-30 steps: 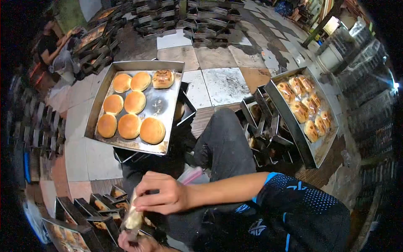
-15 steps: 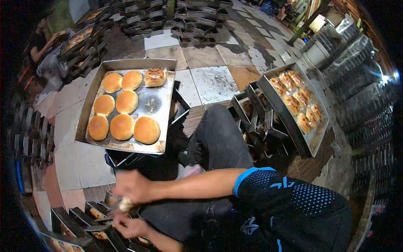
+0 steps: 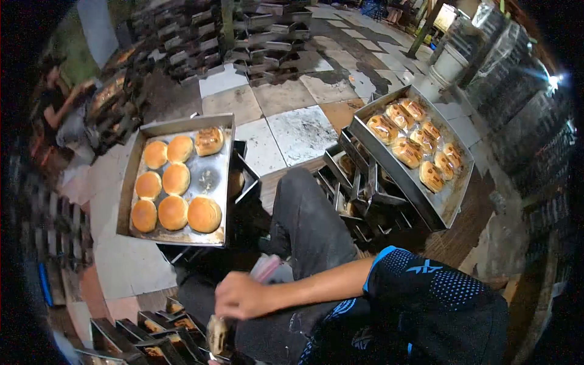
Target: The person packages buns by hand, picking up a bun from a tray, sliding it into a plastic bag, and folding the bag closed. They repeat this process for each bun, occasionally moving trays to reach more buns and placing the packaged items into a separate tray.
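My right hand (image 3: 241, 296) is closed above my lap, its fingers bent down at the top of a small wrapped bun (image 3: 216, 334). Below that bun, at the bottom edge, only a fingertip of my left hand (image 3: 213, 362) shows; the rest is out of view. A metal tray (image 3: 228, 182) at the left holds several round buns (image 3: 173, 212) and one wrapped bun (image 3: 208, 141) in its back right corner. Beside my knee lies a pink and clear plastic packet (image 3: 265, 268).
Several wrapped buns (image 3: 406, 152) lie in a raised tray (image 3: 404, 188) at the right, on stacked tins (image 3: 371, 182). More tins (image 3: 152, 347) stand at the lower left. A person (image 3: 56, 112) sits at the far left, and a white bucket (image 3: 450, 63) stands at the back right.
The view has shifted. My right hand has moved right, toward my lap, with the wrapped bun below it. My left hand has dropped almost out of view, and the plastic packet shows more.
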Motion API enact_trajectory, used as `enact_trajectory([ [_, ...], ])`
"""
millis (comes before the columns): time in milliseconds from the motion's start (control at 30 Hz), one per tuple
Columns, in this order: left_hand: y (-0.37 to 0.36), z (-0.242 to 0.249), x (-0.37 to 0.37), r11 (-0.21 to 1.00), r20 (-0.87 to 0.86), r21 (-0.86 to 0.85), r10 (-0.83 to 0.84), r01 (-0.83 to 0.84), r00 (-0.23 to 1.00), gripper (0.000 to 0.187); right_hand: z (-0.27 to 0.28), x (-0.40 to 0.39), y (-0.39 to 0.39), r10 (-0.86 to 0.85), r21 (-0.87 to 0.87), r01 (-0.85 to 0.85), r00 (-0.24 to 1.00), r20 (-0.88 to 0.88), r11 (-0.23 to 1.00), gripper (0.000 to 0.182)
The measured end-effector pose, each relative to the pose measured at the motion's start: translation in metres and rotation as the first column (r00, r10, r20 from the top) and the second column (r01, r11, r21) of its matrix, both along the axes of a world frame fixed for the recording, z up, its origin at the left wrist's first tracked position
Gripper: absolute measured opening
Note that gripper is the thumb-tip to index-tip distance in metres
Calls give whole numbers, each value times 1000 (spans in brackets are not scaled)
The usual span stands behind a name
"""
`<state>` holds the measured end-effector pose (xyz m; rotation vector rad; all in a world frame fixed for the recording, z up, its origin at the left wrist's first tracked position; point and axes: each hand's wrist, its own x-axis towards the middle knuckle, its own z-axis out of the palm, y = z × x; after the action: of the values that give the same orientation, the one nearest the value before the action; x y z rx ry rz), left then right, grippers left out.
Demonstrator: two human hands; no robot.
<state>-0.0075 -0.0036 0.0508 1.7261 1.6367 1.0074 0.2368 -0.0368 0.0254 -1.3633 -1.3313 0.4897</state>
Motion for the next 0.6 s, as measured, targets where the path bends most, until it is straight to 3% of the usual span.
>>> enact_trajectory([
  [67, 13, 14, 13, 1000, 73, -31, 7, -5, 997, 29, 12, -23, 18, 51, 248, -149, 930, 363, 957, 15],
  [133, 27, 12, 14, 996, -62, -31, -87, 85, 994, 27, -23, -56, 40, -239, 339, 20, 747, 620, 941, 20],
  [167, 30, 16, 20, 988, -93, -122, -111, 100, 989, 27, -35, -62, 44, -213, 245, 74, 765, 608, 967, 24],
  [200, 38, 9, 18, 972, -14, -78, -225, 223, 974, 26, -24, -50, 40, -252, 276, 99, 758, 602, 956, 24],
  [233, 44, 4, 22, 968, 212, -151, -166, 200, 963, 27, -11, -33, 29, 17, -64, 14, 888, 460, 998, 39],
  [267, 48, 1, 28, 951, 421, -239, -80, 196, 903, 27, -3, -22, 19, 239, -372, -150, 948, 208, 916, 54],
  [300, 50, 2, 31, 949, 418, -226, -108, 218, 902, 27, -28, -20, 16, 68, -135, -52, 991, 116, 989, 51],
  [333, 52, 4, 37, 936, 332, -163, -247, 313, 910, 28, -15, -6, -3, 40, -126, -26, 993, 113, 992, 51],
  [367, 54, 4, 42, 905, 237, -109, -377, 410, 895, 30, -6, 12, -31, -98, -174, 81, 991, -91, 981, 50],
  [400, 62, -6, 46, 895, 231, -107, -401, 433, 887, 30, 13, 32, -65, -236, -239, 169, 929, -286, 956, 48],
  [467, 91, -28, 59, 811, 63, -56, -580, 583, 812, 33, 56, 67, -139, -346, -190, 300, 889, -298, 935, 54],
  [500, 98, -20, 74, 763, -243, 16, -624, 647, 742, 36, 84, 78, -179, -430, -182, 391, 849, -308, 902, 55],
  [533, 109, -19, 86, 749, -248, 19, -638, 662, 729, 36, 105, 87, -219, -507, -174, 477, 802, -316, 862, 57],
  [567, 120, -24, 97, 666, -427, 79, -650, 742, 629, 38, 112, 97, -252, -600, -25, 619, 751, -275, 785, 56],
  [600, 130, -28, 105, 570, -593, 118, -616, 813, 518, 39, 129, 106, -288, -659, 14, 701, 677, -328, 713, 53],
])
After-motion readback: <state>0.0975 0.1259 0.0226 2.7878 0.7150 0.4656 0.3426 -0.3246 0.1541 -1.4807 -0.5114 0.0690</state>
